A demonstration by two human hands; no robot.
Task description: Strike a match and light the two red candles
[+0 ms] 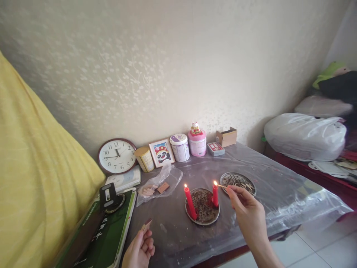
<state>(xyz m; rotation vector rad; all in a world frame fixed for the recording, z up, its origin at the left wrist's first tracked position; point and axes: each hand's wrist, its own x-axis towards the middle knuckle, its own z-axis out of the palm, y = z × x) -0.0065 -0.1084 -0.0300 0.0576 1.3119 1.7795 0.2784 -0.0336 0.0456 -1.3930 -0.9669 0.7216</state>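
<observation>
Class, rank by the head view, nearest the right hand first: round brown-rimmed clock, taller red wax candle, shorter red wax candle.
1. Shorter red candle, just left
2. Taller red candle, farther left
3. Round brown-rimmed clock, far left, behind

Smooth, waxy candles (190,203) stood on a rough-crusted metal plate (205,223); under it lay glossy plastic sheeting (170,238), left of it hung matt cloth (41,167).

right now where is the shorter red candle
In the head view, right of centre, the shorter red candle stands on the right of the nearer round tray, beside the matchstick in the right hand.
</observation>
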